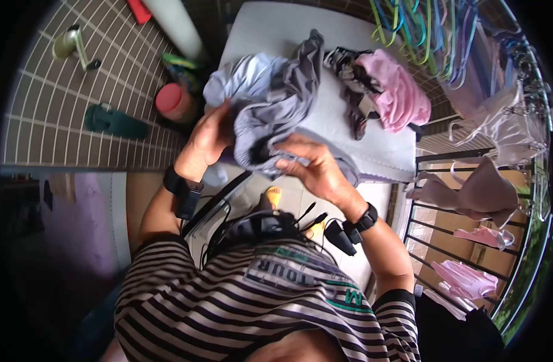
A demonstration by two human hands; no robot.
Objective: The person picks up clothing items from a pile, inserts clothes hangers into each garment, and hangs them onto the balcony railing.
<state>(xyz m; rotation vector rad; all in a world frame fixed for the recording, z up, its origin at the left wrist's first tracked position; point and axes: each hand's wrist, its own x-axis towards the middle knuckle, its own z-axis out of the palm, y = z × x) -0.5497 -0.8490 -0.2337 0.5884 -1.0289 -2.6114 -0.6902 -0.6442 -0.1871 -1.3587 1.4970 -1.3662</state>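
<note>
We list: hands (203,140) (322,172), two; wristbands (183,192) (368,218), two; grey garment (255,117), one, near edge of white top (276,27); pink garment (400,93), one, its right edge.

Right hand (317,170): passage toward 12–1 o'clock, over bare strip of pale surface (335,108); pink cloth (403,90) obstructs 1–2. Left hand (205,142): red container (170,100) obstructs 10–11.

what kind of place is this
Probably a balcony used for laundry: plastic hangers cluster at upper right, a bra hangs by a black railing, and a pink garment lies on a pale surface.
</note>
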